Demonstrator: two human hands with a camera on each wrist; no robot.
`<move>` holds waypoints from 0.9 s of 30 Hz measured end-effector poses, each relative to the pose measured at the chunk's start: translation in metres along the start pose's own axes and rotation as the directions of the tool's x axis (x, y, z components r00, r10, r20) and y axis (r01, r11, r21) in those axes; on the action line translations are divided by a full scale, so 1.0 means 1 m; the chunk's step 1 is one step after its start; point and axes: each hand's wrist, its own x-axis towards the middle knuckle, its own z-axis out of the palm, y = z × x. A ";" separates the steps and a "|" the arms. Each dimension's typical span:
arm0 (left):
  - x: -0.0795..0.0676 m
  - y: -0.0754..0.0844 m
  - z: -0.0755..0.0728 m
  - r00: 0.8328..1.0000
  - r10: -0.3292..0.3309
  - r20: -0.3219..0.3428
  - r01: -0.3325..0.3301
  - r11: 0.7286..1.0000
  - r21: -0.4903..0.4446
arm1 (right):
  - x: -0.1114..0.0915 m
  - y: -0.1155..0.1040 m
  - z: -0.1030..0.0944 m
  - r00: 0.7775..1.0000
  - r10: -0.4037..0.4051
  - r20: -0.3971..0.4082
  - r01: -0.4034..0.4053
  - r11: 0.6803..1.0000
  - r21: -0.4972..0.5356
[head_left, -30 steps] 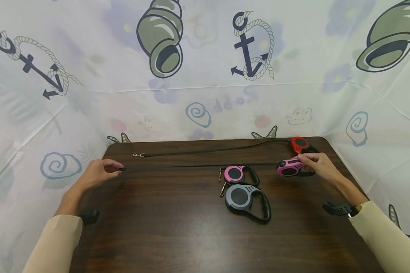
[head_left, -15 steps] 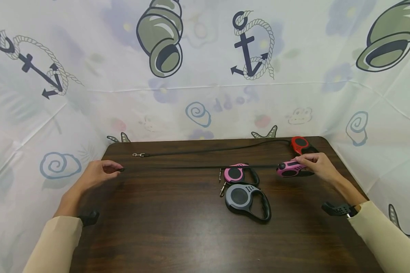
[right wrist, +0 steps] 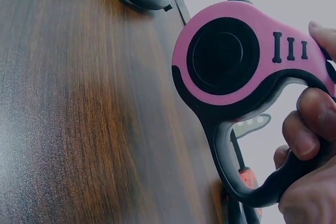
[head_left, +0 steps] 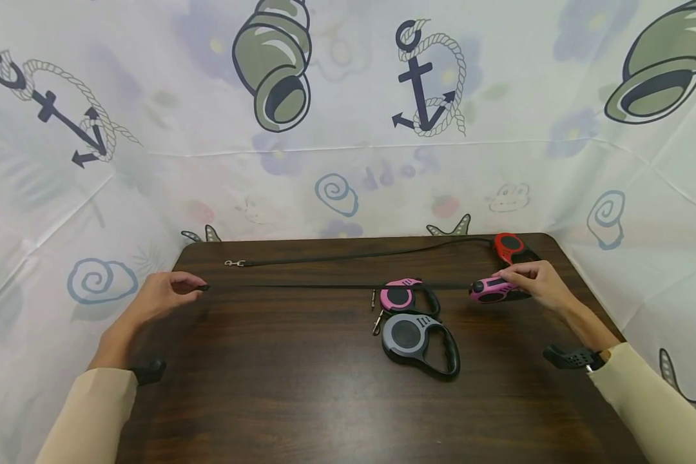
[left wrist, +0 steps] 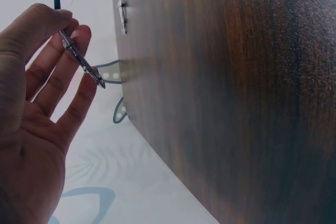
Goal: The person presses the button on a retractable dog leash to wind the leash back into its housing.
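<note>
My right hand (head_left: 541,285) grips the black handle of a pink and black retractable dog leash (right wrist: 265,22), fingers curled through its loop and thumb at the top. Its black strap (head_left: 325,286) runs straight and taut leftward across the table. At the far end my left hand (head_left: 165,296) pinches the strap between thumb and fingertips. In the left wrist view the metal clip (left wrist: 81,60) hangs below that pinch, lying along the other fingers. The strap overlaps a second pink leash (head_left: 393,298) on the table in the head view.
Near the second pink leash lies a larger grey and black leash (head_left: 420,320). At the back right rests a red leash (head_left: 508,243), its strap (head_left: 336,258) stretched left to a metal clip (head_left: 234,263). A patterned cloth (head_left: 348,96) stands behind the brown table (head_left: 267,386).
The held strap has shifted slightly nearer and now crosses lower over the second pink leash. My left hand has moved a little left. Both hands keep their hold.
</note>
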 end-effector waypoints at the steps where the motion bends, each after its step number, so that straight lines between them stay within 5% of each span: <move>1: 0.000 0.000 0.000 1.000 -0.003 0.000 0.003 1.000 0.007 | 0.000 0.000 0.000 1.000 -0.002 -0.003 0.002 1.000 -0.001; 18: 0.001 0.008 -0.006 1.000 -0.013 -0.001 0.013 0.999 0.035 | 0.002 0.000 0.001 0.998 -0.059 -0.009 0.059 0.998 0.021; 27: 0.005 0.011 -0.004 1.000 0.008 -0.019 -0.007 0.999 0.042 | 0.003 -0.005 -0.001 1.000 -0.002 -0.016 0.002 1.000 0.005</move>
